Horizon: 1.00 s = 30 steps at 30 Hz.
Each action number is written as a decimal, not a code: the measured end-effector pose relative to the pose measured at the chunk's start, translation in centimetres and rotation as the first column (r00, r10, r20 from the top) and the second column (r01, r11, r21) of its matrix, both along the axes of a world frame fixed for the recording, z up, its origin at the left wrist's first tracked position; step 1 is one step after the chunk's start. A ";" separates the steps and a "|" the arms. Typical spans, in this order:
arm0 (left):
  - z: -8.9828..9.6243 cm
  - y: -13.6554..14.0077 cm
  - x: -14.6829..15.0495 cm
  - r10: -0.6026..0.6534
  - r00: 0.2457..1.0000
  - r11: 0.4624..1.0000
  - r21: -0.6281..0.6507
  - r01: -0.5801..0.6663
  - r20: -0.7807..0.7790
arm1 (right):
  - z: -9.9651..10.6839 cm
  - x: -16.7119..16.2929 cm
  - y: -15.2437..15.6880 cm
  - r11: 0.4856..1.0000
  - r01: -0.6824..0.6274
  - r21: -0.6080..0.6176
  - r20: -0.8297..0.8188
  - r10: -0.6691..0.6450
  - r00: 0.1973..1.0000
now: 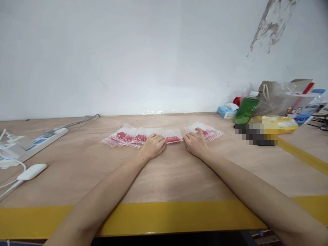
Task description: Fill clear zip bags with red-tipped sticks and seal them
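Between my hands lies a small clear plastic bag (172,136) holding several thin pieces with red lower ends; their exact kind is too small to tell. My left hand (154,145), fingers curled together, grips the bag's left side. At its right edge, my right hand (195,141) has its fingers closed on the corner, though the fingertips are partly hidden. Similar bags (123,135) overlap in a spread row left of my left hand. Another small pile of these bags (214,134) sits just beyond and right of my right hand.
A white power strip (43,143) and a white plug-like device (32,171) with cables lie at left. To the right stand a green bottle (246,109), a tissue pack (227,111) and a yellow packet (282,123). Yellow tape (169,217) lines the table's front edge.
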State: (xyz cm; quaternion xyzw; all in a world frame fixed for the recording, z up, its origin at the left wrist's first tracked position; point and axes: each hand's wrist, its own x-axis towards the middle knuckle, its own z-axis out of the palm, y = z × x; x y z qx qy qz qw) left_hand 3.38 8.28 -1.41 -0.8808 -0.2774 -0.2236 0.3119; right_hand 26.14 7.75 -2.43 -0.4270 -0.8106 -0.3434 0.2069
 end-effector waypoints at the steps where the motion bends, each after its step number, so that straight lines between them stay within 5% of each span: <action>1: 0.0 0.0 0.0 -0.001 1.000 1.000 -0.005 0.001 0.003 | 0.0 0.0 0.0 1.000 0.003 -0.012 0.004 -0.003 1.000; 7: -0.2 0.2 -0.2 0.015 0.999 0.998 -0.068 -0.012 0.036 | 0.4 0.1 0.1 0.990 0.026 -0.135 -0.009 -0.027 1.000; 12: 0.0 0.0 -0.2 0.002 0.983 0.973 -0.226 0.041 0.186 | 0.4 0.2 -0.3 0.937 -0.141 -0.318 -0.188 0.084 0.979; 15: 0.2 -0.1 0.1 -0.034 0.970 0.950 -0.293 0.106 0.240 | 0.1 -0.5 -0.4 0.926 -0.236 -0.294 -0.333 0.132 0.934; 18: 0.4 -0.1 0.4 -0.058 0.974 0.935 -0.331 0.130 0.220 | -0.2 -1.6 -0.3 0.930 -0.276 -0.243 -0.288 0.202 0.936; 25: 0.0 0.3 0.3 -0.039 0.991 0.958 -0.277 0.074 0.128 | 1.2 -2.1 0.0 0.926 -0.242 -0.291 -0.268 0.164 0.949; 30: 0.4 1.6 -1.3 -0.014 0.998 0.975 -0.220 0.028 0.065 | 3.7 3.1 1.1 0.903 -0.154 -0.400 -0.340 0.010 0.941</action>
